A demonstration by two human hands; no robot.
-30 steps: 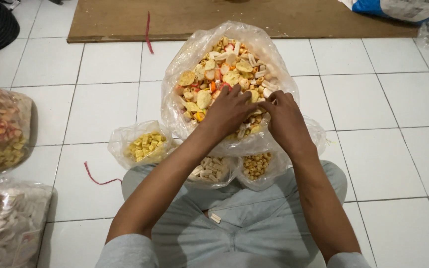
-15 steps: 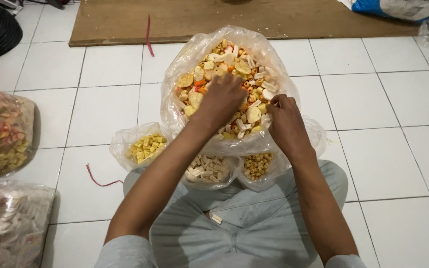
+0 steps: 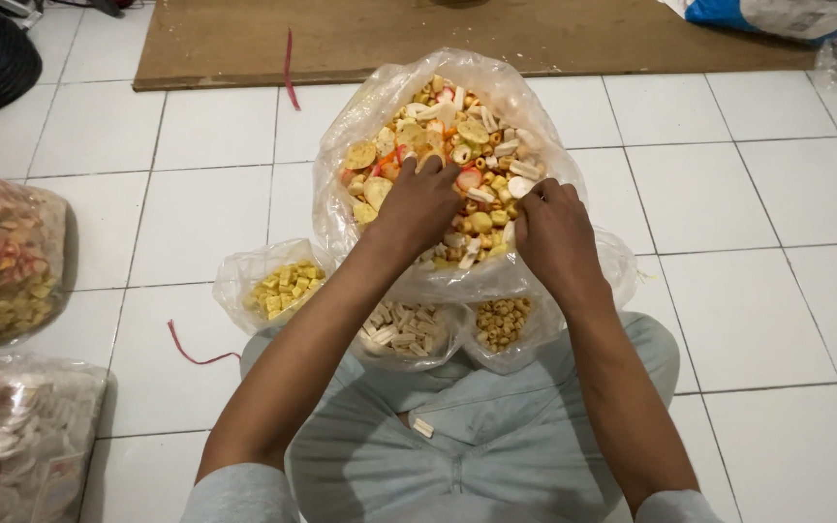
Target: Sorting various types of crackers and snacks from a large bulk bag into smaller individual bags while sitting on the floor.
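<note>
Big clear bag of mixed crackers (image 3: pixel 438 126) sits open on white tile floor (image 3: pixel 748 242), just ahead of the knees. Left hand (image 3: pixel 420 205) digs palm-down into the pile, fingers curled; what it grasps is hidden. Right hand (image 3: pixel 552 232) pinches a pale piece (image 3: pixel 520 186) at the bag's right edge. Three small bags near the lap: yellow cubes (image 3: pixel 283 286), white sticks (image 3: pixel 401 327), small rings (image 3: pixel 502 320).

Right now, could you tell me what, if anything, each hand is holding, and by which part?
The left hand is buried in the mixed crackers; its grip is hidden. The right hand seems to pinch a small piece by its edge.
</note>
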